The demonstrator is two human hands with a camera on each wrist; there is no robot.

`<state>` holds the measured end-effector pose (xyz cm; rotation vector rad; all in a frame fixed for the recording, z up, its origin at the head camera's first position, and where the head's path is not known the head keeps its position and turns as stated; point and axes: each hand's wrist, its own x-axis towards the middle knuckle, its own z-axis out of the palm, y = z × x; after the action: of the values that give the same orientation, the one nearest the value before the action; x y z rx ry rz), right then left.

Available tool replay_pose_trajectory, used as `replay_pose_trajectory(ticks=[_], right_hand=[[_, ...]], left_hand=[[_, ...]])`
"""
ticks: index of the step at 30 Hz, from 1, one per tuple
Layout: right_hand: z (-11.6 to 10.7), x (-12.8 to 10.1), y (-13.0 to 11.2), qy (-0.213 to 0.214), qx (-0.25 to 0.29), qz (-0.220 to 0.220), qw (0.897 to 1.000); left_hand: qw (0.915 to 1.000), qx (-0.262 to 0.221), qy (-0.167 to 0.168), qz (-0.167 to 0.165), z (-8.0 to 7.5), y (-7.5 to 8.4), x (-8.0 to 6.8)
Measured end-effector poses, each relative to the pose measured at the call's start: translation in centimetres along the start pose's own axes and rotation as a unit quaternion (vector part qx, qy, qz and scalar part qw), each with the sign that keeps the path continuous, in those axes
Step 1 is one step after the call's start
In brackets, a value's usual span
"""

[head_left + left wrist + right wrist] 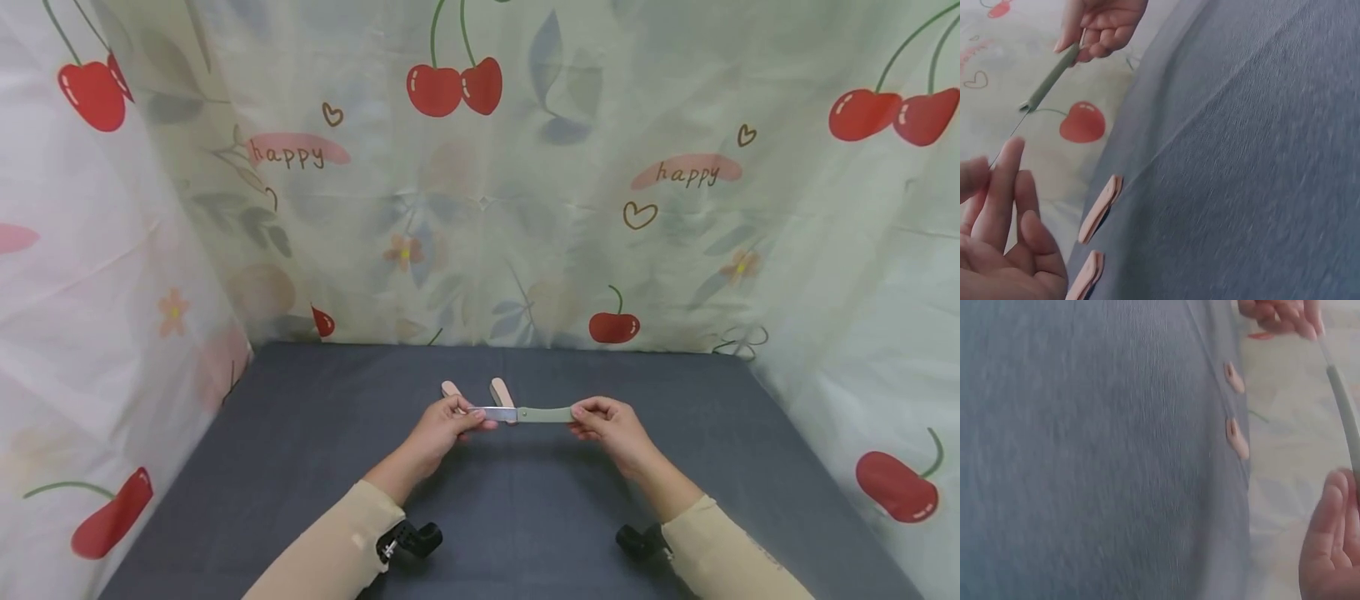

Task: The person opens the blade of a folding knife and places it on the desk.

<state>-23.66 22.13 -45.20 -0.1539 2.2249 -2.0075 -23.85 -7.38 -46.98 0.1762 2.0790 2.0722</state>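
Between the two hands a folding knife with a green handle is stretched out straight, its metal blade pointing left. My left hand pinches the blade near its tip between thumb and fingers. At the other side, my right hand pinches the end of the handle. In the left wrist view the blade shows edge-on as a thin line. Beyond the hands lie two pink folded knives, one at the centre and one further left, partly hidden by the left hand in the head view.
A dark grey cloth covers the table. Light curtains printed with cherries and flowers close off the back and both sides. A black camera mount sits on each wrist, the left one and the right one.
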Motion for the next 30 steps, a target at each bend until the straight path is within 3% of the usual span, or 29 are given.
replay_pose_trajectory(ticks=[7,15,22,30], right_hand=[[-1.3,0.4,-0.2,-0.064,-0.057,0.017,0.996],[-2.2,0.5,-0.4,-0.118,-0.102,0.024,0.987],[-2.8,0.3,0.2,-0.116,-0.104,0.027,0.988],[-3.9,0.1,1.1,-0.111,-0.082,0.04,0.99]], left_hand=[[0.997,0.044,-0.062,-0.014,-1.2,0.2,0.1],[0.9906,0.09,-0.099,-0.024,-1.6,-0.1,0.1],[0.9888,0.119,-0.087,-0.019,-0.9,-0.8,0.1],[0.9844,0.157,-0.073,0.031,-0.2,-1.8,0.1]])
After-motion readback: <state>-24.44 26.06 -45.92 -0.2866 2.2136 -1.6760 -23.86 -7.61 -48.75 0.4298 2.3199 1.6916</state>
